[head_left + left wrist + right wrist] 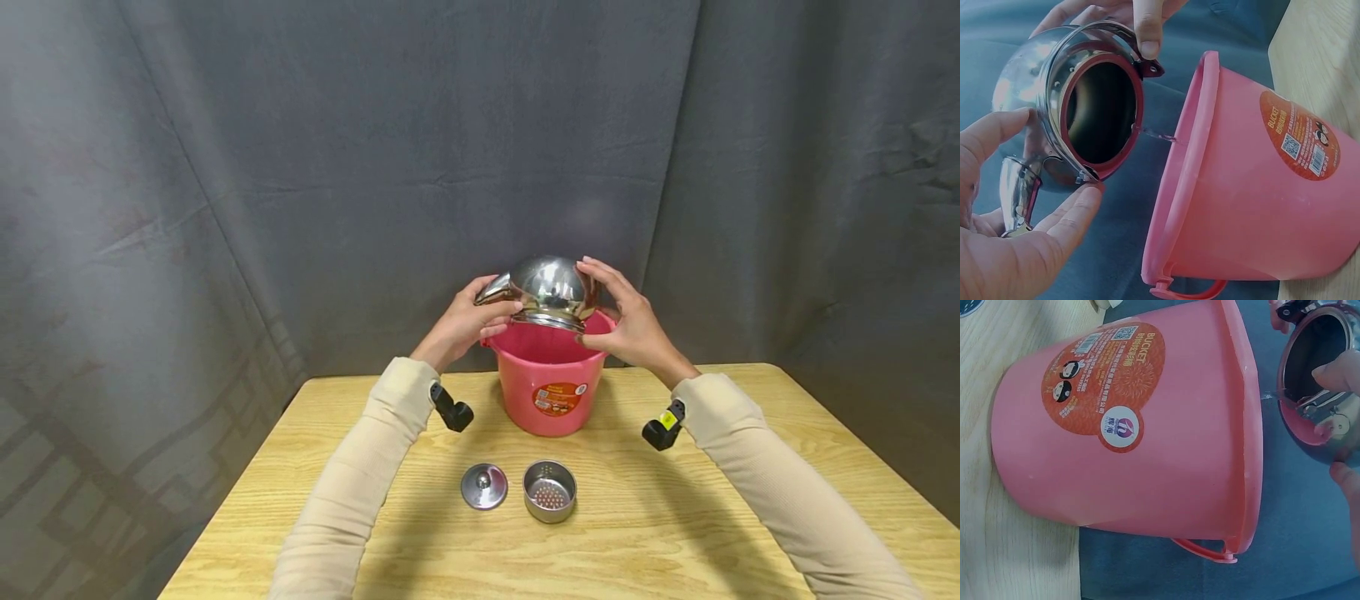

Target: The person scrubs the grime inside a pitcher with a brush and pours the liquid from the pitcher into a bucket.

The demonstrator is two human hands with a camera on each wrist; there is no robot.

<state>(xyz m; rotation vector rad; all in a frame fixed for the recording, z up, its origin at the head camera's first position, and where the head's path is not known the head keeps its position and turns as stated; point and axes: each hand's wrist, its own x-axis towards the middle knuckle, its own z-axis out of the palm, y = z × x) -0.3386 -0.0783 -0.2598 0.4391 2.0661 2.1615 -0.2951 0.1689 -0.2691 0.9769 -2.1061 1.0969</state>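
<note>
A shiny steel teapot [553,285] is held tipped over above a pink bucket [517,387], its round mouth facing down. My left hand [472,318] grips it on the spout side, the thumb along the front and fingers around it. On the other side my right hand [630,317] holds the body, with its thumb at the rim of the mouth. The left wrist view shows the spout [1017,194] between the left fingers. From the mouth's lower edge a thin stream of water [1159,134] falls into the bucket. The teapot's dark inside is partly visible there.
On the wooden table [637,517], in front of the bucket, lie a round steel lid [475,492] with a knob and a small steel strainer cup [550,512] with a perforated bottom. A grey curtain [375,167] hangs behind the table.
</note>
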